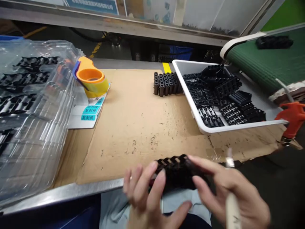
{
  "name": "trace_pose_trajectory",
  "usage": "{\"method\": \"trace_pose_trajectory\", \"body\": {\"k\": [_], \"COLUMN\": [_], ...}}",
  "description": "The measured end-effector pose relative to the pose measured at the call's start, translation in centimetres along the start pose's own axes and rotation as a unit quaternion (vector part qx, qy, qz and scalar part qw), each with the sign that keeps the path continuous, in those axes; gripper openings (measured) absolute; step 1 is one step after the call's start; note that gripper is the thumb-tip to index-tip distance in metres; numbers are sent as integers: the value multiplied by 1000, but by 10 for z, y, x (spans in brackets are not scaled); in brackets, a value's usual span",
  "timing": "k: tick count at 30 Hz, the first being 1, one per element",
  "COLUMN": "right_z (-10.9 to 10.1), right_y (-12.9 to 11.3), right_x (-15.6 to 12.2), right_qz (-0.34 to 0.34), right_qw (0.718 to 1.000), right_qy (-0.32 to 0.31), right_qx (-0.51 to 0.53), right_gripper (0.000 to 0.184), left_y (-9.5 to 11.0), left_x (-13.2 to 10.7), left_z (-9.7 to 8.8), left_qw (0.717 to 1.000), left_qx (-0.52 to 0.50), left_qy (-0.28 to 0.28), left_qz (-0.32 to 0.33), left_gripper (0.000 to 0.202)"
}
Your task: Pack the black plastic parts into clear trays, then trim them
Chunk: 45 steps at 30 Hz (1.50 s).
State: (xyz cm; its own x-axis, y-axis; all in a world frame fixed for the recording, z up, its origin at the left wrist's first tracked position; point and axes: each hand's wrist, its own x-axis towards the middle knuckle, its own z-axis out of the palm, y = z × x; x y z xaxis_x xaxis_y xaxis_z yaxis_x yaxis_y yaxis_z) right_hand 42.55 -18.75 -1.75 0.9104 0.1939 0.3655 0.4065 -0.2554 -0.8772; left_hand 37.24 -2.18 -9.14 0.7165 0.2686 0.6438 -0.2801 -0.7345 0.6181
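Observation:
Just over the table's front edge, a black moulded plastic part (177, 173) with a zigzag row of openings along its top is held between my two hands. My left hand (152, 195) grips its left end with the fingers, the thumb apart below. Thumb and forefinger of my right hand (238, 190) pinch the right end. A slim white-handled tool (233, 210) also rests in my right hand, its narrow tip pointing up and away; the tip is blurred, so its kind cannot be made out.
A white tray (240, 125) of black plastic parts stands right on the cardboard (126, 105), beside a black cluster of tubes (164, 84). Clear blister trays (47, 127) are stacked left, near an orange tape dispenser (90, 76). A green conveyor (257, 60) and red-orange tool (294, 117) lie right.

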Motion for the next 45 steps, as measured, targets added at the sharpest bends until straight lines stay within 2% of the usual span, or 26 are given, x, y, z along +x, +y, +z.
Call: {"method": "trace_pose_trajectory", "body": {"k": [2,3,5,8,13,17,22,24,27,29,33,34,36,39,41,43,45], "right_z": [23,30,36,33,28,28,30,32,33,31,23,21,21,23,25,27,28], "right_y": [0,1,6,10,10,9,9,10,13,16,20,20,20,18,16,13,10], "right_x": [-7,-7,-3,6,16,20,18,16,13,12,10,9,7,4,2,0,-1], "right_qz": [20,48,120,167,185,192,209,196,140,117,111,110,118,151,173,189,193], "right_qw": [999,996,982,960,942,929,918,926,945,950,954,957,959,948,937,926,918], "right_qy": [-26,-29,-32,-49,-112,-142,-131,-103,-38,4,33,33,37,46,49,49,41], "right_qx": [37,69,145,220,256,283,310,306,292,291,278,267,256,277,300,322,343], "right_gripper": [29,27,26,27,30,35,41,41,28,19,43,43,33,17,11,6,4], "left_y": [6,7,6,4,5,3,2,3,2,2,0,-1,-1,-2,-2,-3,-4], "left_x": [10,15,24,31,30,32,34,33,30,27,23,21,19,17,17,18,17], "left_z": [2,2,2,-3,-12,-16,-15,-14,-15,-16,-15,-14,-12,-9,-8,-5,-1], "left_qw": [996,989,970,944,920,925,926,921,914,888,781,763,745,741,753,797,860], "left_qx": [6,-27,-118,-206,-234,-214,-207,-215,-265,-338,-495,-514,-536,-560,-558,-516,-448], "left_qy": [-82,-129,-186,-227,-287,-297,-311,-317,-272,-226,-161,-146,-125,-124,-141,-148,-135], "left_qz": [-32,-62,-102,-125,-125,-100,-52,-69,-143,-216,-345,-363,-376,-350,-321,-276,-204], "left_gripper": [74,68,60,61,65,61,55,56,58,54,43,43,46,52,57,64,70]}}
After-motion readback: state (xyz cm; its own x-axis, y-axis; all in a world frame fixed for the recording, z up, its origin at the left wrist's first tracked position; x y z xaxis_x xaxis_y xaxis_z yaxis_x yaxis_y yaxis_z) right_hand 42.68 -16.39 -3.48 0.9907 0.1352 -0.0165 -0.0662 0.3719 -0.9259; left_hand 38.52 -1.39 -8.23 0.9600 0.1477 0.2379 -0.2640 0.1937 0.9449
